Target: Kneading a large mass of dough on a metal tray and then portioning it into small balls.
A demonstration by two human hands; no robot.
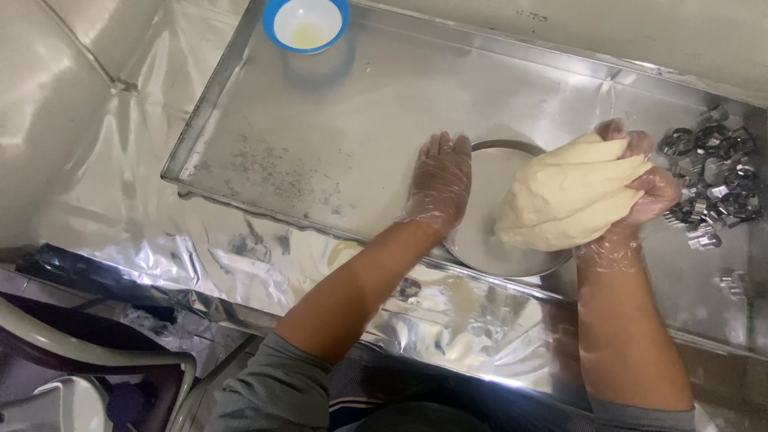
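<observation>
crinkled foil covers the counter, and on it sits a big shallow steel tray (264, 152). at the tray's near edge rests a round metal bowl (488, 232). the person's right hand (640, 188), in a thin clear glove, is closed around a large lump of pale dough (572, 192), holding it up over the bowl's right side. the left hand (440, 180), gloved too, lies flat with fingers spread wide on the bowl's left rim. a heap of small metal cutters (716, 172) lies just right of the dough. a blue-rimmed white bowl (306, 24) stands at the tray's far edge, well apart from both hands.
</observation>
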